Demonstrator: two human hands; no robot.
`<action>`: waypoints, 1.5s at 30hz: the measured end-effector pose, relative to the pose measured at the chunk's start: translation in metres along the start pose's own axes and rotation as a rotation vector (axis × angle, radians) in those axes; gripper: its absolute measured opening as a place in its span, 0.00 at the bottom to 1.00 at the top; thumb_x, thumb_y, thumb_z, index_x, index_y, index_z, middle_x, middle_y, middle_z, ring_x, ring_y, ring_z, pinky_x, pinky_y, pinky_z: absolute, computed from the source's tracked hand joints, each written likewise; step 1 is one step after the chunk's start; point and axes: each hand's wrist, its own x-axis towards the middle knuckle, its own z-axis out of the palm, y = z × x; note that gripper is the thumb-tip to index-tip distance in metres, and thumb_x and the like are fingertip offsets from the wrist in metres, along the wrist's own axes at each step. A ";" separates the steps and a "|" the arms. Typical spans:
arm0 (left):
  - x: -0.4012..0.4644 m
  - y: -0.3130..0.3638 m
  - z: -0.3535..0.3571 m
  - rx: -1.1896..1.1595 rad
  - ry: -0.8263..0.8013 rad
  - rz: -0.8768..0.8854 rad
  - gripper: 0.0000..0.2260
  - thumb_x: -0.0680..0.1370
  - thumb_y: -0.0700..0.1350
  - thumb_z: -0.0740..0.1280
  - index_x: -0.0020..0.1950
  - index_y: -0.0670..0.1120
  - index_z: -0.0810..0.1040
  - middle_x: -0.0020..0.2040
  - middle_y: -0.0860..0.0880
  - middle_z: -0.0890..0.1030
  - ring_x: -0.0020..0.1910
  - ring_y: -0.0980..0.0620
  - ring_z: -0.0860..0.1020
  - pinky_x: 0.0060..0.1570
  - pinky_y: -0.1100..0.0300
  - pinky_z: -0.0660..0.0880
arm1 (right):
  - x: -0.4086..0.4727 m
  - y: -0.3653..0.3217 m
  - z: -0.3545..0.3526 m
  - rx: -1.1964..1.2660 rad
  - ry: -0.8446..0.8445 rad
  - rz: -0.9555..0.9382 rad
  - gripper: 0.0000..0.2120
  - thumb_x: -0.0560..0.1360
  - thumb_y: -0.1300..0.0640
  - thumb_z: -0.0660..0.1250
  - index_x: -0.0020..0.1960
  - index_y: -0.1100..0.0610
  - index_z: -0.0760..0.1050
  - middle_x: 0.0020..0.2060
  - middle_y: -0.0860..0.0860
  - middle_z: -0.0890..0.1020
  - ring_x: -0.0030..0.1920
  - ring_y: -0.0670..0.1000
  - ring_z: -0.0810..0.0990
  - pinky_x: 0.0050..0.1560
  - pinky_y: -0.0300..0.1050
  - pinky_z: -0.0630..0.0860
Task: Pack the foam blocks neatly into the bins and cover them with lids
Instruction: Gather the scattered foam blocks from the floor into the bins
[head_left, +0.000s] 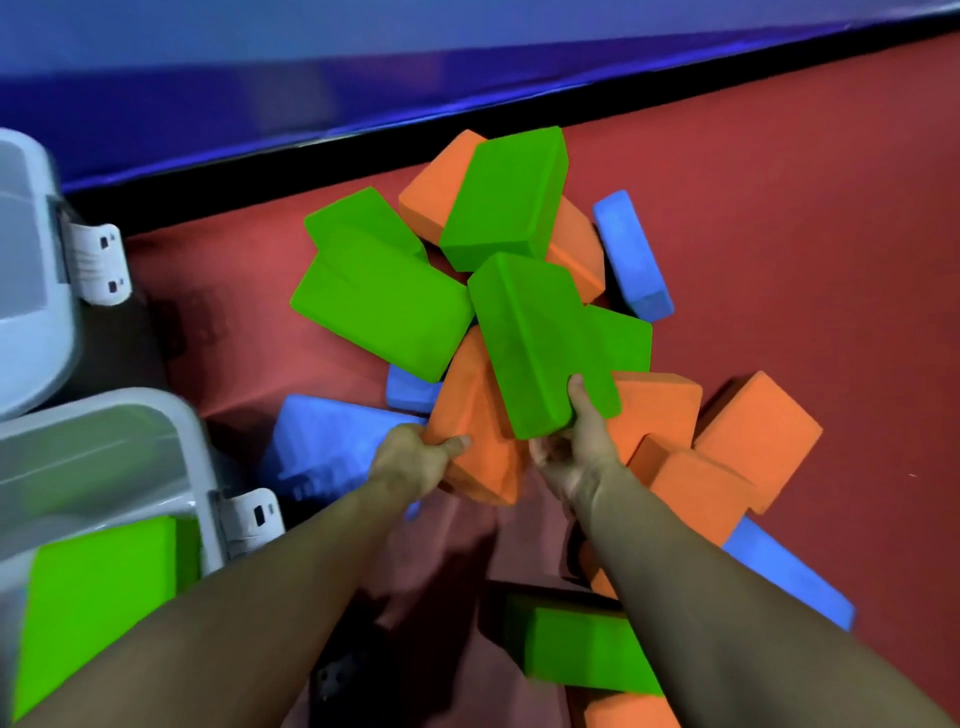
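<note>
A heap of green, orange and blue foam blocks lies on the red floor mat. My left hand (415, 457) grips an orange block (475, 415) at the near side of the heap. My right hand (571, 441) holds the near end of a long green block (540, 343) that lies on top, thumb on its upper face. At the lower left stands a clear bin (171, 415) with a green block (98, 597) inside. A second bin (36, 312) with a white latch sits behind it.
A blue padded wall (467, 62) runs along the far side. More blocks lie near my right arm: a green one (582, 649), a blue one (789, 577) and orange ones (753, 431). Bare red mat (831, 234) extends to the right.
</note>
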 end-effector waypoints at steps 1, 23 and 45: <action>-0.010 0.003 -0.011 -0.005 -0.010 0.012 0.23 0.69 0.62 0.76 0.47 0.41 0.85 0.43 0.45 0.86 0.46 0.45 0.84 0.50 0.53 0.79 | -0.007 -0.003 -0.002 -0.018 0.006 -0.035 0.27 0.73 0.42 0.74 0.69 0.52 0.77 0.44 0.49 0.86 0.45 0.48 0.84 0.37 0.42 0.83; -0.320 -0.082 -0.378 0.043 0.685 0.020 0.37 0.69 0.65 0.73 0.71 0.43 0.75 0.62 0.43 0.82 0.61 0.43 0.80 0.62 0.52 0.73 | -0.310 0.089 0.148 -0.917 -0.283 -0.712 0.52 0.56 0.35 0.83 0.67 0.59 0.63 0.60 0.52 0.79 0.59 0.52 0.80 0.62 0.50 0.76; -0.303 -0.156 -0.357 0.155 0.611 -0.135 0.40 0.62 0.75 0.72 0.61 0.46 0.78 0.59 0.43 0.83 0.60 0.40 0.79 0.54 0.52 0.75 | -0.316 0.229 0.154 -1.980 -0.314 -0.680 0.37 0.75 0.34 0.66 0.75 0.53 0.60 0.70 0.60 0.71 0.69 0.62 0.73 0.64 0.56 0.72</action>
